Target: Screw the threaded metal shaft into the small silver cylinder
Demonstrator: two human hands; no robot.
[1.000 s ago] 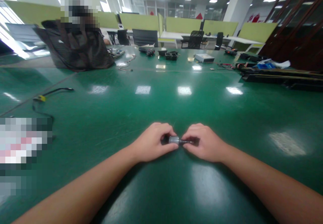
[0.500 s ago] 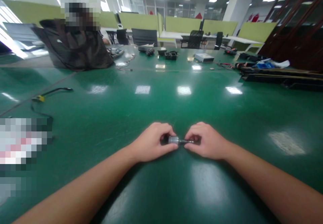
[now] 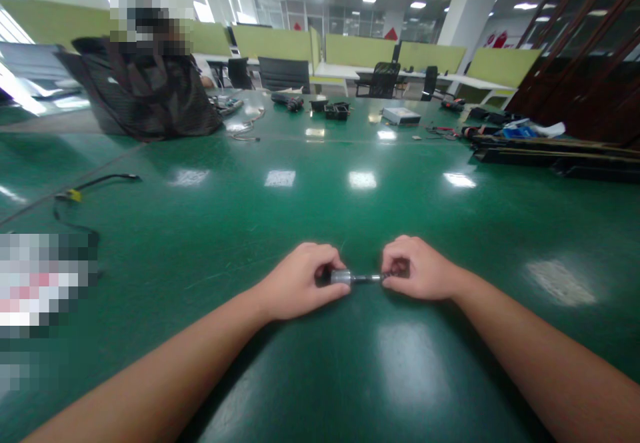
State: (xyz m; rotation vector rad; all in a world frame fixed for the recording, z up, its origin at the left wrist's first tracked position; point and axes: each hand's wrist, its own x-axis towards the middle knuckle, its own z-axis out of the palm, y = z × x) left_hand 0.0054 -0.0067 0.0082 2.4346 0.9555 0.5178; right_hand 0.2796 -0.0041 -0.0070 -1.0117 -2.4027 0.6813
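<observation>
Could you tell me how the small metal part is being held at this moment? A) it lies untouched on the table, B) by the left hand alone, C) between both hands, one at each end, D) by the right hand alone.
C: the left hand grips the silver end of the small metal part and the right hand pinches its thin dark end, low over the green table.

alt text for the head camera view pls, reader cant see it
Two bare hands, left hand and right hand, grip opposite ends of a small metal part low over a glossy green table. Tools and a dark bag lie farther back.
</observation>
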